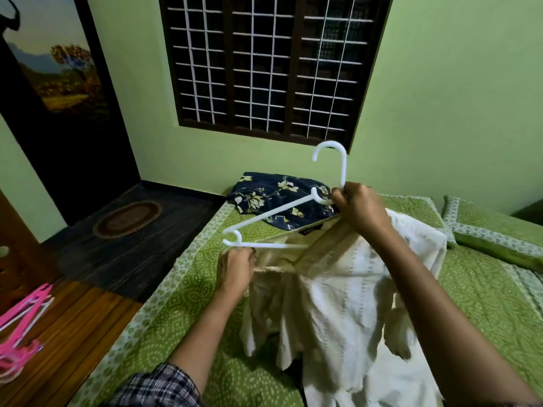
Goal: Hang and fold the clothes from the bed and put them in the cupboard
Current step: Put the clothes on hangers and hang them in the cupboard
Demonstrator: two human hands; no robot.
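one arm of white hanger hidden inside cream garment, pink hangers cropped at left

1. The white hanger, centre of the frame, is smooth, glossy plastic.
2. The cream garment below it is thin matt cloth with raised woven stripes.
3. The bedspread, across the lower frame, is matt printed cloth.
4. The navy floral cloth, just above centre, has a faint sheen.
5. The pink hangers, at the left edge, are smooth plastic.
6. The brown boards, lower left, are ridged wood with a dull shine.
7. The oval mat, left of centre, looks woven and rough.
8. The window frame, top centre, is dark wood.
9. The wall, upper right, is matt paint.
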